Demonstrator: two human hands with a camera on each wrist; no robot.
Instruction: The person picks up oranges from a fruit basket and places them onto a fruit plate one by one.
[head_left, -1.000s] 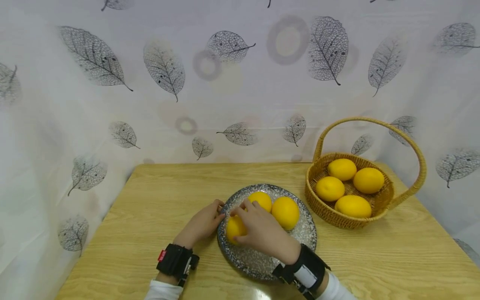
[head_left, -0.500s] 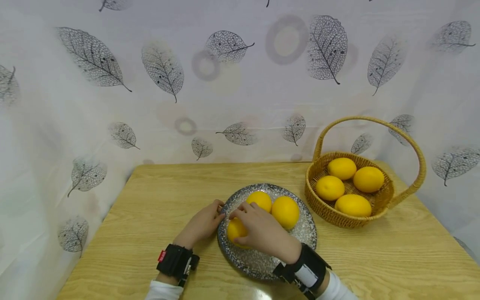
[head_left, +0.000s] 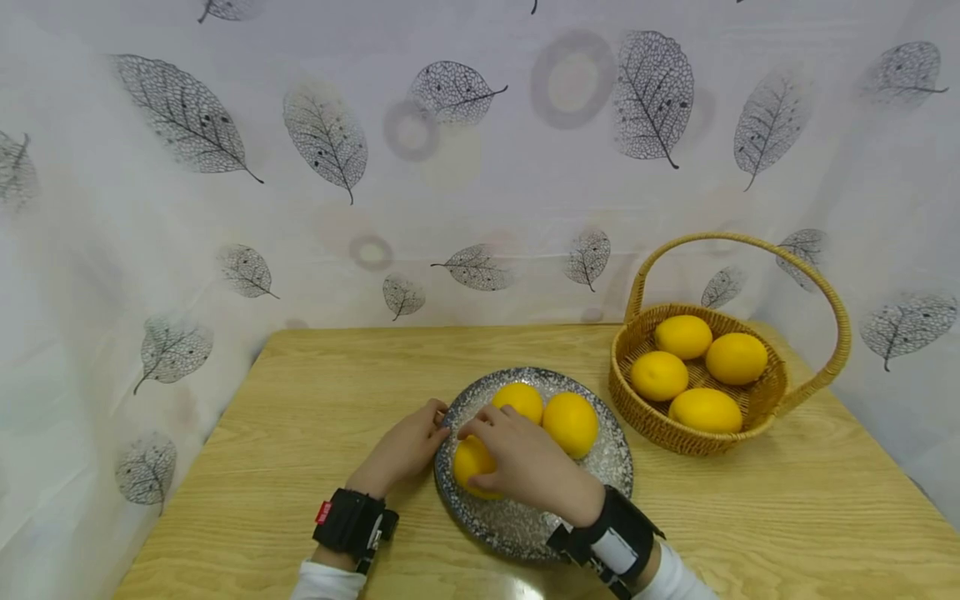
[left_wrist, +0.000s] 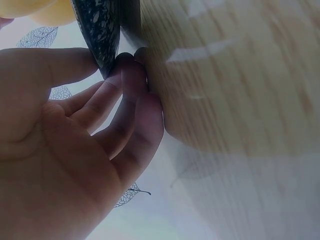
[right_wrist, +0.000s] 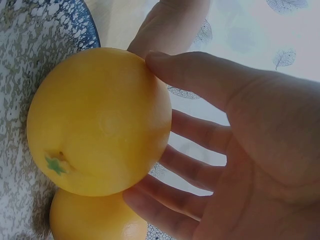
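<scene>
R hand (head_left: 528, 467) holds an orange (right_wrist: 100, 122); L hand (head_left: 401, 446) holds the plate (head_left: 517, 533).

The R hand's thumb and fingers are round the orange, abt as wide as the fruit, at the plate's left side. The L hand pinches the plate's edge nearby, thumb on top, fingers tucked under. I think this step is putting down or picking up that orange; can't tell which. Next move prob. calls for a soft, firm grip if it goes up, or fingers spreading w/o a bump if it stays. 2 more oranges (head_left: 572, 425) sit farther back. To the right, a basket (head_left: 647, 427) w/ 4 yellow fruits (head_left: 705, 411) is on the table (head_left: 765, 525).
</scene>
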